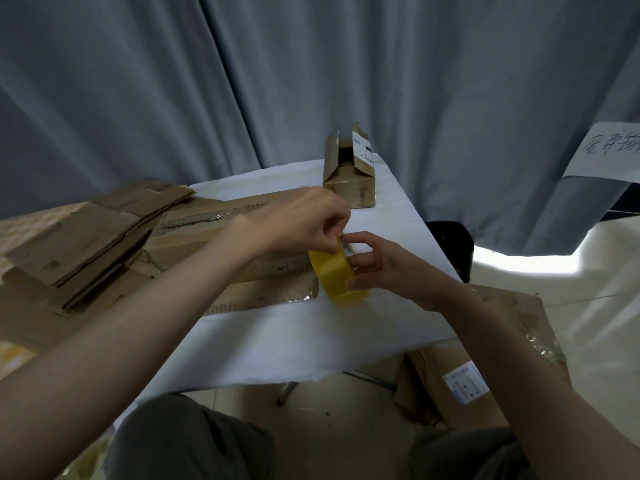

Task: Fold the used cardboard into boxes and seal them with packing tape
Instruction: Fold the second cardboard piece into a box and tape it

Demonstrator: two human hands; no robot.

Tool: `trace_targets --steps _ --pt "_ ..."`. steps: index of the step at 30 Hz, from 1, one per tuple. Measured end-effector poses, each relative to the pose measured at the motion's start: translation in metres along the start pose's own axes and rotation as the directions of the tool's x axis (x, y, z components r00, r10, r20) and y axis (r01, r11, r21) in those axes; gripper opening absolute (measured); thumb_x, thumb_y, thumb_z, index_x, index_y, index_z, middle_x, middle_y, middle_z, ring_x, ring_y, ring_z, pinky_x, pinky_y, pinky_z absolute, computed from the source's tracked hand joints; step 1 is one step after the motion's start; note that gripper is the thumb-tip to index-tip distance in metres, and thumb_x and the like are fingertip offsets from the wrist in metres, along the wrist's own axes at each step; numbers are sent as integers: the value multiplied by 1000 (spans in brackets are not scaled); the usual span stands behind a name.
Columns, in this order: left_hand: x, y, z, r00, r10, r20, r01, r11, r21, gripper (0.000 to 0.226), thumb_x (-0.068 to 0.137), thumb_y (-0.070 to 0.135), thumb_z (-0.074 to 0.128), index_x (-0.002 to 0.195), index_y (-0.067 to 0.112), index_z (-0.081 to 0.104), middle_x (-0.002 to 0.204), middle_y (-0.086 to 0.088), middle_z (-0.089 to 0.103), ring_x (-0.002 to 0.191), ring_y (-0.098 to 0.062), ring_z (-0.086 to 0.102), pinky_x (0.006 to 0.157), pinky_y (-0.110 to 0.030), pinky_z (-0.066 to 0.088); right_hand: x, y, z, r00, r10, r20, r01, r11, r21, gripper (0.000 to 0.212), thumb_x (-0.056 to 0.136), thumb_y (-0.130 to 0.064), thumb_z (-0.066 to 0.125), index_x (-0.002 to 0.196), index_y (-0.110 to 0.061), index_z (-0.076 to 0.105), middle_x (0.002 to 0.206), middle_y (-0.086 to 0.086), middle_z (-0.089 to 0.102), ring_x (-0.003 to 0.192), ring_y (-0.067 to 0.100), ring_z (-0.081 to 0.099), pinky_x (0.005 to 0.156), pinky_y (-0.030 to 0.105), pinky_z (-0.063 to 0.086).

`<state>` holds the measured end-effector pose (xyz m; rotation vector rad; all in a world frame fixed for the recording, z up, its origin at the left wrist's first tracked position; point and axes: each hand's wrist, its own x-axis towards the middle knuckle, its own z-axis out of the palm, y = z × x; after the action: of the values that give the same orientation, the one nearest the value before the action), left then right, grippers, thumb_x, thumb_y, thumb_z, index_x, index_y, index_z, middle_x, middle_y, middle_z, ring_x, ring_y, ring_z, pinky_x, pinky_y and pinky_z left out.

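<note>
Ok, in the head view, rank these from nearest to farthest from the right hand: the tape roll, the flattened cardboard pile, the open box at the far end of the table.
1. Tape roll: gripped by the right hand itself.
2. Flattened cardboard pile: on the table's left side, its near edge just beyond the roll.
3. Open box: upright at the table's far end, flaps up.

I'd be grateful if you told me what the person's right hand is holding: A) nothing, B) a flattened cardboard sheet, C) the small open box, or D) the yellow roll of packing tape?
D: the right hand grips the tape roll, while the left hand pinches at its top edge.
</note>
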<state>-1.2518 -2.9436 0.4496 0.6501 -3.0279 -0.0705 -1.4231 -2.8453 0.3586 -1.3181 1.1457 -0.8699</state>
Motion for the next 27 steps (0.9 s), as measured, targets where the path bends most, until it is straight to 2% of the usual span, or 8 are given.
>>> trace_targets --steps 2,5,9,15,18,20,23,27 --pt "-4 -1 4 999 -8 -49 7 999 -35 13 64 39 50 63 27 45 67 10 51 68 -11 49 56 -36 46 0 0 -1 1000 -2 3 2 1000 -6 69 84 4 73 140 -23 43 111 5 75 105 24 69 84 26 58" --pt "-11 -5 8 982 -154 -111 135 977 -163 12 74 26 65 69 29 54 72 13 58 73 -8 56 63 -35 52 1 0 -3 1000 4 3 -4 1000 -28 68 84 -1 75 138 -27 43 111 -2 75 103 17 71 84 26 58" --pt "-19 -10 9 949 -266 -171 207 931 -299 13 81 21 81 93 25 76 80 12 70 77 -2 63 68 -18 52 3 0 -3 1000 9 2 -9 1000 -12 67 83 -2 76 135 -30 44 110 -6 75 101 15 71 78 23 58" --pt "-18 -1 10 935 -259 -243 204 951 -231 9 81 23 82 89 20 81 86 6 73 77 -5 62 69 -21 52 3 0 -2 1000 11 -13 -11 1000 -8 66 84 -1 75 136 -27 45 109 -4 76 101 18 71 79 23 59" --pt "-18 -1 14 936 -236 -262 193 964 -182 6 82 24 81 87 23 79 78 14 65 70 6 57 61 -8 45 3 0 -3 1000 10 -26 -10 1000 0 65 84 -1 74 136 -26 45 108 -4 76 100 17 72 76 21 58" --pt "-19 -3 16 942 -219 -255 179 969 -171 3 84 24 79 85 22 76 76 17 60 71 11 55 63 -4 44 4 0 -2 1000 13 -26 -12 1000 5 64 85 -1 74 135 -27 45 108 -5 76 100 15 72 75 20 58" --pt "-19 -6 18 957 -185 -223 158 978 -133 6 89 22 72 84 20 68 79 17 57 73 6 52 67 -3 39 4 -1 -2 999 21 -26 -21 1000 -13 63 85 -3 74 134 -30 46 108 -9 75 100 13 71 74 19 57" --pt "-18 -6 18 981 -116 -157 101 990 -97 8 92 20 63 85 18 59 84 11 54 74 -5 48 67 -13 39 3 -1 0 999 22 -34 -23 998 -56 64 86 -2 73 138 -29 46 109 -7 75 102 15 70 80 23 59"
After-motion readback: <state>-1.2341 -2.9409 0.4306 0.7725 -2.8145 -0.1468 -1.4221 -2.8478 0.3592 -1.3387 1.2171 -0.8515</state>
